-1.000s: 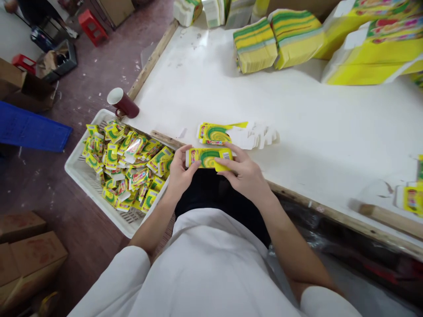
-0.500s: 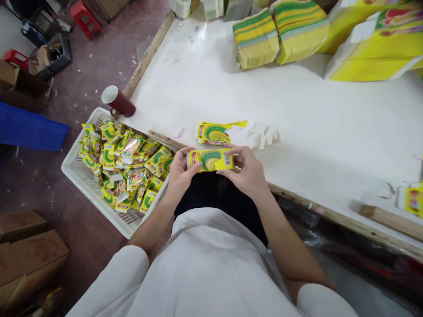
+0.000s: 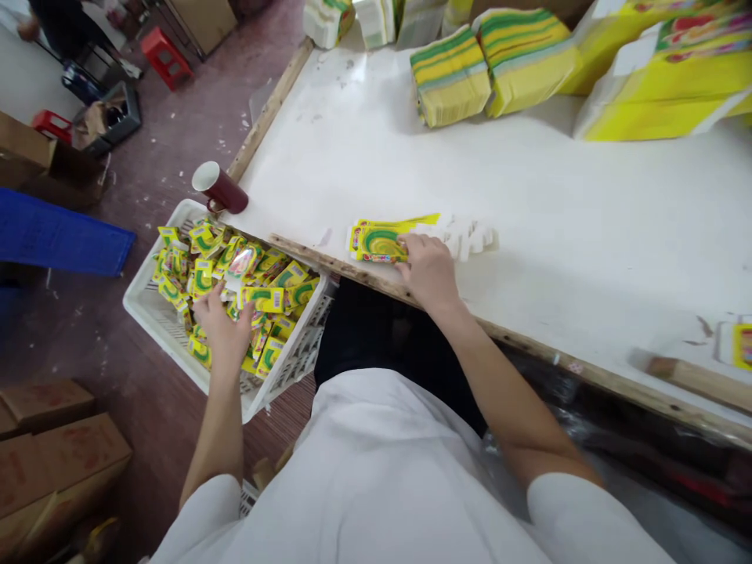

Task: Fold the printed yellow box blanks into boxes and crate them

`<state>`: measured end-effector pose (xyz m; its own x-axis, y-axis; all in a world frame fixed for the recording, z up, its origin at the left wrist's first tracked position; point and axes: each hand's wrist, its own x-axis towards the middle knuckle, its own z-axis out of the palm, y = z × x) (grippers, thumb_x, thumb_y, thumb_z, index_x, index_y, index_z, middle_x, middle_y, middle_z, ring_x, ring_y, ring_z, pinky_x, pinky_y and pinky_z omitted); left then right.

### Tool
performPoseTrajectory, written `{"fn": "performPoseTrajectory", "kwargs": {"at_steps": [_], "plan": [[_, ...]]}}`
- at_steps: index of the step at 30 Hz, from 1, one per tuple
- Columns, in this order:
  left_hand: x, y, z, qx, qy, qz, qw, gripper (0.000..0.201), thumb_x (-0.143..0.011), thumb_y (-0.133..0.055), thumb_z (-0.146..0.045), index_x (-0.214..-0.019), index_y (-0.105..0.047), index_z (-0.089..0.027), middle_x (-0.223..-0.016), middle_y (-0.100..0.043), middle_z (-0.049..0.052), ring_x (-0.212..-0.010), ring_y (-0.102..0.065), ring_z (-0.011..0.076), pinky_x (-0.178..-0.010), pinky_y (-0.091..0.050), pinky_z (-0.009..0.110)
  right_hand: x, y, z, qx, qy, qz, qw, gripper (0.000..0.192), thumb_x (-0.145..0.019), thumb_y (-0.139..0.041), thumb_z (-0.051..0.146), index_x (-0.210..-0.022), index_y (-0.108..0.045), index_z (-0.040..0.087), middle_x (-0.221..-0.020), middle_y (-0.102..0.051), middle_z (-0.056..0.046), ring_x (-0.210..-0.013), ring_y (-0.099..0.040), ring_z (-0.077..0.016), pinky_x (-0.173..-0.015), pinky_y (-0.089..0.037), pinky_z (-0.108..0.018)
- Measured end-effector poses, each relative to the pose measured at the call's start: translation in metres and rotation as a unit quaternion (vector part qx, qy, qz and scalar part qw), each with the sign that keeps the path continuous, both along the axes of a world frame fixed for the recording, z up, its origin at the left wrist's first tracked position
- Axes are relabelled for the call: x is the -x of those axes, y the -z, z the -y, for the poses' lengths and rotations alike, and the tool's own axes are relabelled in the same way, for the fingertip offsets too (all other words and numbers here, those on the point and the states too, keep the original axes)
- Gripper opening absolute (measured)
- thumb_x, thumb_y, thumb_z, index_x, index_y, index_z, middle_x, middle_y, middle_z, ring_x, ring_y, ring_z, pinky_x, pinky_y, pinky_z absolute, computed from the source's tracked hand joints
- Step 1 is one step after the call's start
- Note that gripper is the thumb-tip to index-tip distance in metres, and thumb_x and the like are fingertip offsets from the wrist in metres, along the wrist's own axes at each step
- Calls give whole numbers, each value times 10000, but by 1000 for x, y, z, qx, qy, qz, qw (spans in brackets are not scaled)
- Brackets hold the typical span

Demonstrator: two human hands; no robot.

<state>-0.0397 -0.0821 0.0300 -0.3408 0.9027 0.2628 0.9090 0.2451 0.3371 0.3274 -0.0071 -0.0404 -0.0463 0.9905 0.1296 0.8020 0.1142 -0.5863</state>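
My left hand (image 3: 226,325) is over the white plastic basket (image 3: 141,301), thumb and fingers spread, with nothing gripped. A small yellow-and-green box (image 3: 262,298) lies just past its fingertips, on top of many similar boxes heaped in the basket. On the white table, my right hand (image 3: 432,274) has its thumb and fingers closed at the right end of the top flat carton (image 3: 379,241). That carton belongs to a fanned stack whose white flaps (image 3: 473,235) stick out to the right. The hand hides part of the stack.
A maroon mug (image 3: 226,190) stands at the table's left corner, beside the basket. Bundled yellow cartons (image 3: 452,86) and larger yellow boxes (image 3: 652,94) line the back. A wooden strip (image 3: 364,276) edges the table. Cardboard boxes (image 3: 64,462) and a red stool (image 3: 166,59) stand on the floor.
My left hand has moved left from the table edge to the basket and let go of the box there. My right hand has left that box and taken hold of the top carton.
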Motion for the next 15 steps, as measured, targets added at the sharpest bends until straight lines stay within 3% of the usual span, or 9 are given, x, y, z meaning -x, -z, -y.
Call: {"fn": "performPoseTrajectory", "kwargs": {"at_steps": [2, 3, 6, 8, 10, 12, 14, 15], "plan": [[-34, 8, -2, -10, 86, 139, 986, 564, -800, -705, -435, -1274, -594, -150, -1260, -569, 171, -1234, -524, 312, -1091, -415, 520, 2, -3, 6, -9, 13, -43, 999, 458, -726, -684, 75, -1174, -601, 118, -1084, -663, -168, -1053, -595, -347, -972, -481, -523], [-55, 13, -4, 6, 129, 242, 961, 599, -807, -711, -461, -1306, -564, -165, -1250, -581, 161, -1200, -560, 293, -1047, -459, 495, 3, -6, 12, -9, 26, -85, 996, 480, -703, -702, 79, -1164, -578, 133, -1039, -655, -141, -1003, -604, -322, -935, -500, -501], [-127, 25, -13, 49, 213, 532, 818, 876, -619, -860, -578, -1335, -497, -226, -1264, -567, 138, -1214, -576, 290, -985, -511, 451, 9, -23, 36, 8, -2, -250, 968, 545, -693, -763, 139, -1169, -503, 186, -924, -606, -42, -831, -610, -222, -785, -531, -394], [-169, 25, -18, 39, 229, 652, 722, 802, -619, -838, -647, -1240, -545, -233, -1174, -594, 114, -1188, -585, 282, -980, -513, 432, 17, -34, 53, 35, -95, -357, 929, 546, -729, -789, 204, -1176, -475, 216, -879, -583, -3, -766, -594, -173, -716, -523, -329], [-200, 19, -21, 11, 201, 723, 662, 622, -734, -739, -674, -1144, -564, -240, -1030, -597, 77, -1049, -621, 234, -936, -531, 400, 27, -42, 68, 65, -170, -462, 868, 521, -782, -796, 287, -1177, -459, 236, -858, -573, 12, -729, -580, -145, -654, -507, -280], [-219, 10, -25, -44, 168, 744, 645, 542, -786, -663, -700, -1051, -544, -242, -889, -535, 40, -871, -602, 180, -860, -547, 358, 37, -45, 77, 62, -179, -531, 826, 556, -779, -827, 359, -1195, -478, 241, -911, -590, -4, -766, -586, -139, -668, -512, -268], [-225, 5, -30, -90, 144, 722, 671, 575, -778, -623, -760, -996, -507, -242, -816, -452, 21, -760, -538, 149, -794, -545, 324, 44, -43, 79, 44, -148, -549, 821, 603, -732, -872, 402, -1199, -530, 235, -964, -609, -21, -825, -597, -147, -726, -524, -279], [-224, 4, -33, -88, 141, 694, 701, 613, -780, -574, -813, -991, -497, -243, -807, -432, 22, -745, -520, 146, -781, -541, 318, 47, -41, 78, 43, -129, -550, 824, 605, -711, -885, 424, -1181, -557, 230, -964, -622, -22, -824, -601, -149, -733, -526, -284]]}}
